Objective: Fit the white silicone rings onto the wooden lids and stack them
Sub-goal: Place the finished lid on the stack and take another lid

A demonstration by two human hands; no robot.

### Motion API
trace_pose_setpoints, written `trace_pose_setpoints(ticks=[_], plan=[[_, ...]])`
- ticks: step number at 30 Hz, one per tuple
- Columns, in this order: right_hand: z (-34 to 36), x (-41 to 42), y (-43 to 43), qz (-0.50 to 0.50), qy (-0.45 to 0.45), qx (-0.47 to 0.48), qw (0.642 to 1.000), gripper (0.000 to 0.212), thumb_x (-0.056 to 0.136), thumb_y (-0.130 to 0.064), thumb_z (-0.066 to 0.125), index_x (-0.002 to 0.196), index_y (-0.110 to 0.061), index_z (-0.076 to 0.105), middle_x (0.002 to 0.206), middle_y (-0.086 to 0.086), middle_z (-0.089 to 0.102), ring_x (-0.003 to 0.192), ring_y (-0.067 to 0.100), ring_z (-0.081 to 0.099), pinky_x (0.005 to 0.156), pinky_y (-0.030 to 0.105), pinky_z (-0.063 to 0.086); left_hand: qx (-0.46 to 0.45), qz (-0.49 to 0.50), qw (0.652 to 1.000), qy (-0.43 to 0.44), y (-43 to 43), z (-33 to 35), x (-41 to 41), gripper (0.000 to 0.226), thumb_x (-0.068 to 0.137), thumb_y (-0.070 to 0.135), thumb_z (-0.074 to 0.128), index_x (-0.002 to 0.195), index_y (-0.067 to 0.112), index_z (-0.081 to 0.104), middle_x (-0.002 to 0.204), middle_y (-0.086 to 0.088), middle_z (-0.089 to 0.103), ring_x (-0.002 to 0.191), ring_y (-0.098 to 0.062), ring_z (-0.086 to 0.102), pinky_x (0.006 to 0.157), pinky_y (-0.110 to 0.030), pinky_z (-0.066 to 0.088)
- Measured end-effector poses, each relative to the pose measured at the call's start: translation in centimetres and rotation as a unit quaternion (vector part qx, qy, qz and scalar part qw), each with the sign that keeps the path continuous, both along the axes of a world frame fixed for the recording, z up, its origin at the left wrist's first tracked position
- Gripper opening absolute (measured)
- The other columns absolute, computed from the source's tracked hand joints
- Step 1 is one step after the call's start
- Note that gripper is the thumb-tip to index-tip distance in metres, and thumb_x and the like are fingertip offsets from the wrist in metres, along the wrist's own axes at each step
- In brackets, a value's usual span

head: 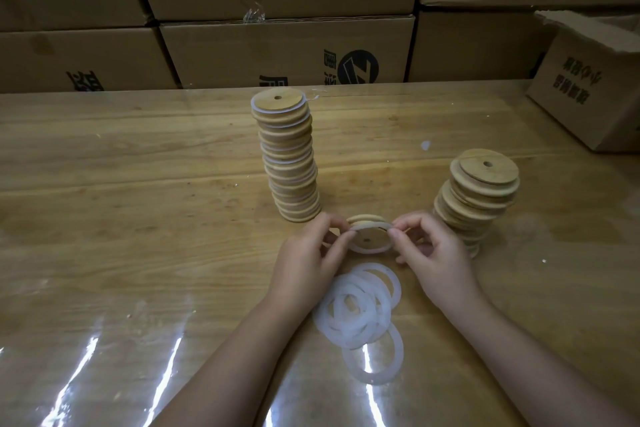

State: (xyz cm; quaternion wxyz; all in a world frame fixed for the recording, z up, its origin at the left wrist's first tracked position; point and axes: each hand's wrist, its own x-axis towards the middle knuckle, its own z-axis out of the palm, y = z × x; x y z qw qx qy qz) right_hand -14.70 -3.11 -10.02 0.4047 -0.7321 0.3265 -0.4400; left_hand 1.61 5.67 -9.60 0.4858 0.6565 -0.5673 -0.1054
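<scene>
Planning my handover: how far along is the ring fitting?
Done: the tall stack shows white rings between its lids. In hand: the left hand and right hand pinch a ring onto one lid. Left: the ringless stack at right and the loose rings on the table.

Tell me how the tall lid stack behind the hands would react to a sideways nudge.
The tall stack would probably topple easily: it is narrow, high, and its lids sit offset and leaning. Lids likely slide apart rather than move together, since nothing visible binds them. The glossy table film may let the base skid.
</scene>
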Motion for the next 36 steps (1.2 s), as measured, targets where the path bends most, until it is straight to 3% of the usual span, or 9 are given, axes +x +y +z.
trace_pose_setpoints(ticks=[6,16,21,30,36], plan=[[0.14,0.06,0.16,0.006,0.011,-0.003,1.0,0.009,0.083,-0.02,0.064,0.078,-0.026,0.061,0.083,-0.007,0.061,0.07,0.016,0.06,0.06,0.045,0.054,-0.002,0.006,0.998,0.06,-0.08,-0.18,0.2,0.005,0.09,0.029,0.059,0.087,0.031,0.057,0.087,0.014,0.065,0.071,-0.006,0.06,0.065,-0.035,0.052],[0.4,0.08,0.36,0.008,0.014,0.009,1.0,0.013,0.084,-0.013,0.065,0.077,-0.023,0.061,0.085,-0.01,0.061,0.073,0.014,0.062,0.066,0.041,0.056,0.011,0.02,0.995,0.093,-0.25,-0.2,0.22,0.012,0.091,0.023,0.06,0.083,0.031,0.057,0.073,0.018,0.063,0.062,-0.006,0.059,0.063,-0.034,0.051],[0.49,0.17,0.49,0.013,0.016,-0.005,1.0,0.009,0.084,-0.006,0.064,0.079,-0.013,0.061,0.086,-0.003,0.061,0.075,0.016,0.061,0.064,0.042,0.055,0.011,0.029,0.993,0.11,-0.32,-0.13,0.2,0.018,0.091,0.022,0.06,0.08,0.035,0.056,0.071,0.012,0.064,0.059,-0.015,0.06,0.062,-0.044,0.053],[0.6,-0.02,0.55,0.004,0.021,-0.008,1.0,0.009,0.085,-0.008,0.064,0.08,-0.015,0.062,0.084,-0.002,0.064,0.074,0.016,0.063,0.064,0.033,0.055,0.003,0.031,0.996,0.079,-0.2,-0.03,0.03,0.014,0.091,0.022,0.059,0.083,0.033,0.056,0.07,0.012,0.063,0.06,-0.008,0.061,0.062,-0.037,0.053],[0.45,-0.11,0.39,-0.003,0.019,-0.007,1.0,0.003,0.084,-0.018,0.064,0.081,-0.017,0.063,0.08,-0.005,0.064,0.076,0.015,0.063,0.068,0.042,0.055,-0.003,0.022,0.997,0.079,-0.13,0.03,0.04,0.008,0.089,0.025,0.063,0.087,0.032,0.06,0.081,0.015,0.066,0.07,-0.007,0.064,0.066,-0.032,0.054]])
